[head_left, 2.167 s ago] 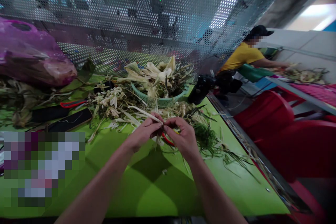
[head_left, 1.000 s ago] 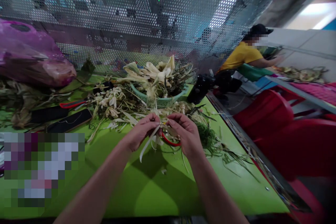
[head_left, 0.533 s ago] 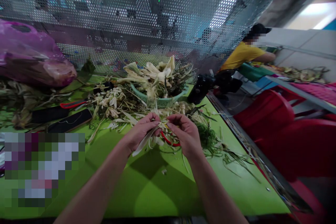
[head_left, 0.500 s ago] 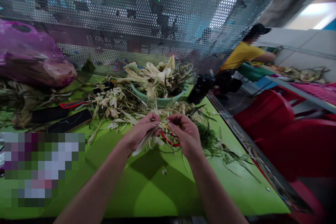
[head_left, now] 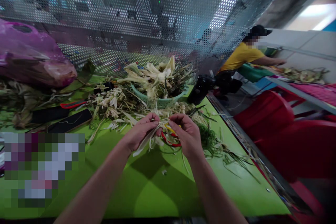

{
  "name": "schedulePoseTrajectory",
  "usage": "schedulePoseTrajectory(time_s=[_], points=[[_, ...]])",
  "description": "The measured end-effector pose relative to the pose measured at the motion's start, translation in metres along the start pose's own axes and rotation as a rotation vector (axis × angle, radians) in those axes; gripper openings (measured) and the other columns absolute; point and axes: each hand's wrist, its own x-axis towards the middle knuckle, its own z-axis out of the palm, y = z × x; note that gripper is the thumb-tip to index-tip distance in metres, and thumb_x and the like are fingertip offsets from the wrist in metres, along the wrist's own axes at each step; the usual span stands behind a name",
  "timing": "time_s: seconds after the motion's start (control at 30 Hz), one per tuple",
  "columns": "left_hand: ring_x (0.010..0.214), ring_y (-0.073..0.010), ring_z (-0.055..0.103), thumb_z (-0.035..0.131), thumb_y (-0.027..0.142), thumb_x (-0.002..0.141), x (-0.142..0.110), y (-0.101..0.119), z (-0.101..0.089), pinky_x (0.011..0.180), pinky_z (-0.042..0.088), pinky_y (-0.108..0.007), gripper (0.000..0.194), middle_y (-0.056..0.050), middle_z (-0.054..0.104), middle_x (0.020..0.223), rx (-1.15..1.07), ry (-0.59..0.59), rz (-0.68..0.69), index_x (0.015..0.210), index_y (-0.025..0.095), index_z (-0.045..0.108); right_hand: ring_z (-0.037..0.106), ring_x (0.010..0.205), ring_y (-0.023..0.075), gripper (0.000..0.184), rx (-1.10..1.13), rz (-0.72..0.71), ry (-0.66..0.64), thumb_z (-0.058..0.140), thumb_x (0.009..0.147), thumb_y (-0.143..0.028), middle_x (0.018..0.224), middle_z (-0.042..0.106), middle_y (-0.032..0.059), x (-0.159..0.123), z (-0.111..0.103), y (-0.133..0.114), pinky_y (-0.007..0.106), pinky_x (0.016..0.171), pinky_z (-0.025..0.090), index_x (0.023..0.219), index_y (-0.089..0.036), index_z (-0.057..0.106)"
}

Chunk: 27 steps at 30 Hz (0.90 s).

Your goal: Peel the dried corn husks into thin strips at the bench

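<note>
In the middle of the view, my left hand [head_left: 143, 129] pinches a bundle of pale dried husk strips [head_left: 144, 143], whose ends hang down toward the table. My right hand [head_left: 186, 134] is closed, thumb against forefinger, on a thin strip from the same bundle. Both sets of fingertips are a short gap apart. Just below and behind them, partly covered by the right hand, lie the red-and-yellow scissor-like handles [head_left: 168, 140]. Loose husk scraps and a green tangle of fibres [head_left: 207, 134] lie beside my right hand.
A pale green basket [head_left: 160, 102] heaped with husks stands behind my hands, a black bottle-like object [head_left: 201, 89] to its right. Dried flower-like pieces [head_left: 112, 101], a dark phone-like slab [head_left: 70, 120] and a purple bag [head_left: 31, 56] are left. Red chairs [head_left: 267, 112] and a person in yellow [head_left: 241, 56] are right.
My right fingers have shifted slightly up and away from the left, drawing the thin strip out. More of the yellow handle shows. The person in yellow has stretched an arm forward.
</note>
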Motion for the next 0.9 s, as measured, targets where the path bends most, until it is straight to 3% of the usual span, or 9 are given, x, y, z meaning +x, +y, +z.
schedulePoseTrajectory(time_s=[0.2, 0.3, 0.43, 0.63, 0.9], points=[[0.067, -0.0129, 0.061, 0.059, 0.033, 0.082, 0.003, 0.0, 0.001, 0.07, 0.046, -0.026, 0.019, -0.003, 0.065, 0.075, 0.067, 0.061, 0.086, 0.087, 0.018, 0.048, 0.054, 0.097, 0.023, 0.006, -0.294, -0.268, 0.186, 0.063, 0.079, -0.024, 0.096, 0.061, 0.006, 0.001, -0.001, -0.011, 0.038, 0.087, 0.041, 0.084, -0.021, 0.064], [0.074, -0.0139, 0.063, 0.061, 0.033, 0.081, 0.006, 0.0, 0.001, 0.08, 0.046, -0.03, 0.02, -0.003, 0.065, 0.079, 0.067, 0.125, 0.151, 0.085, 0.018, 0.048, 0.054, 0.088, 0.0222, 0.003, -0.399, -0.325, 0.132, 0.063, 0.079, -0.024, 0.084, 0.061, 0.0044, -0.001, 0.001, -0.013, 0.038, 0.082, 0.042, 0.077, -0.022, 0.063], [0.08, -0.0135, 0.062, 0.064, 0.031, 0.078, 0.008, -0.001, 0.003, 0.085, 0.045, -0.03, 0.022, -0.002, 0.066, 0.083, 0.03, 0.18, 0.181, 0.084, 0.019, 0.047, 0.055, 0.083, 0.0212, 0.005, -0.507, -0.358, 0.005, 0.064, 0.08, -0.026, 0.082, 0.063, 0.0034, -0.003, 0.007, -0.01, 0.037, 0.08, 0.04, 0.077, -0.023, 0.063], [0.081, -0.0133, 0.062, 0.064, 0.031, 0.077, 0.009, -0.004, 0.004, 0.085, 0.045, -0.03, 0.023, -0.004, 0.067, 0.091, -0.025, 0.171, 0.173, 0.084, 0.019, 0.046, 0.054, 0.078, 0.0211, 0.008, -0.643, -0.34, -0.043, 0.065, 0.078, -0.026, 0.077, 0.063, 0.0034, -0.004, 0.017, -0.005, 0.035, 0.075, 0.038, 0.073, -0.022, 0.061], [0.08, -0.0141, 0.063, 0.062, 0.03, 0.08, 0.009, -0.003, 0.001, 0.089, 0.044, -0.033, 0.02, -0.003, 0.066, 0.082, -0.023, 0.174, 0.195, 0.084, 0.019, 0.046, 0.053, 0.077, 0.0201, 0.009, -0.528, -0.31, -0.042, 0.061, 0.081, -0.021, 0.076, 0.06, 0.0025, -0.006, 0.016, -0.003, 0.033, 0.072, 0.04, 0.073, -0.022, 0.058]])
